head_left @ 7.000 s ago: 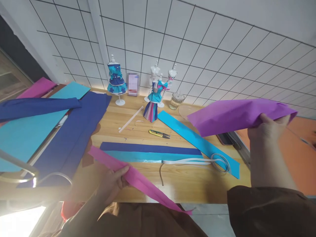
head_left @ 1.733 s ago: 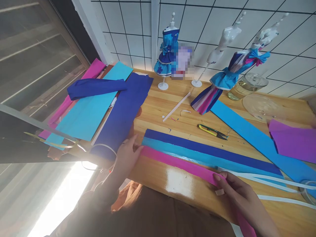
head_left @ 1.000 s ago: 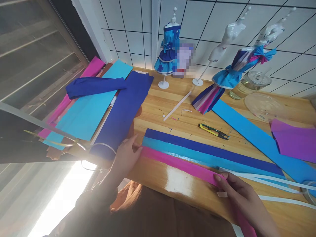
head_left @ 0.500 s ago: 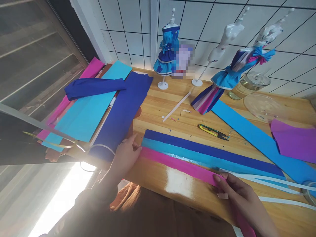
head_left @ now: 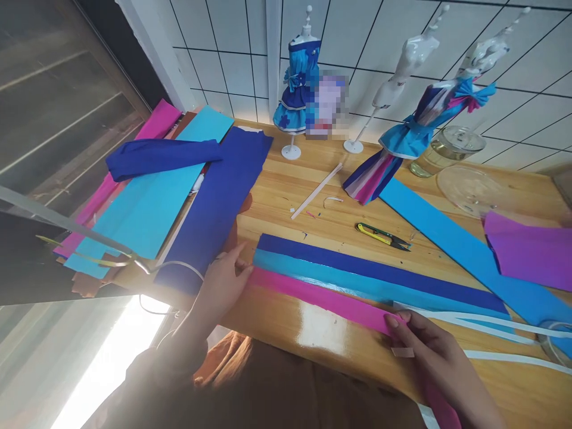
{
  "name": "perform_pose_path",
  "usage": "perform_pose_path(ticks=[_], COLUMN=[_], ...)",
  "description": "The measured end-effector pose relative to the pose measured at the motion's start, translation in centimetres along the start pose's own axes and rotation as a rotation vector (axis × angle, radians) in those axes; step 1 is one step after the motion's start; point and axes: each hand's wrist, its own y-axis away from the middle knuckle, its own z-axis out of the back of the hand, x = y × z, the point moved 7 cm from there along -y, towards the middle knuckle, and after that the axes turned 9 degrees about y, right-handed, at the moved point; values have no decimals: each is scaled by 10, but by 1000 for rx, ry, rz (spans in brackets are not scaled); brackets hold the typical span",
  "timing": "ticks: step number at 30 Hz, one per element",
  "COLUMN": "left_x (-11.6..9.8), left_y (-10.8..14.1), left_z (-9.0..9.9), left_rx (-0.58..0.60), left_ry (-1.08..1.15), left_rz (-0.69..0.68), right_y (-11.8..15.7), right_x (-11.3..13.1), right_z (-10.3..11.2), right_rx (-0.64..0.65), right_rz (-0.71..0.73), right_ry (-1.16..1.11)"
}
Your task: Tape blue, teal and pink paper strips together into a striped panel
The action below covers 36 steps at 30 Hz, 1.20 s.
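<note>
A pink strip [head_left: 313, 295] lies along the front of the wooden table, below a light blue strip [head_left: 313, 272] and a dark blue strip [head_left: 357, 265]. My left hand [head_left: 226, 277] pinches the pink strip's left end. Farther right, my right hand [head_left: 431, 342] grips the same strip between thumb and fingers, and its remainder hangs down past the table edge. A small piece of clear tape [head_left: 403, 352] shows beside my right thumb. White narrow strips [head_left: 500, 356] run out to the right of this hand.
Yellow-handled snips [head_left: 383, 236] lie behind the strips. Dressed mini mannequins [head_left: 304, 83] and a bare one [head_left: 402, 68] stand along the tiled wall near a glass jar [head_left: 449, 150]. Folded dark blue fabric [head_left: 218, 202] is at the left, purple fabric [head_left: 529, 250] at the right.
The view has shifted slightly, moving the scene a little left. Both hands keep their hold on the pink strip, with hardly any movement.
</note>
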Motion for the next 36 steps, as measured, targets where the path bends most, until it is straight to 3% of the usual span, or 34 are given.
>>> perform_pose_path(ticks=[18, 23, 27, 36], left_x=[-3, -4, -3, -1], left_y=[-2, -2, -3, -3], left_z=[1, 1, 1, 0], left_rx=[-21, -16, -14, -9], left_ry=[-23, -26, -30, -18], left_rz=[29, 37, 31, 29], right_y=[-6, -7, -6, -9], right_x=[14, 13, 14, 4], right_z=[2, -1, 1, 0], right_rx=[-130, -107, -176, -74], right_rz=[3, -5, -23, -39], right_ry=[124, 138, 98, 133])
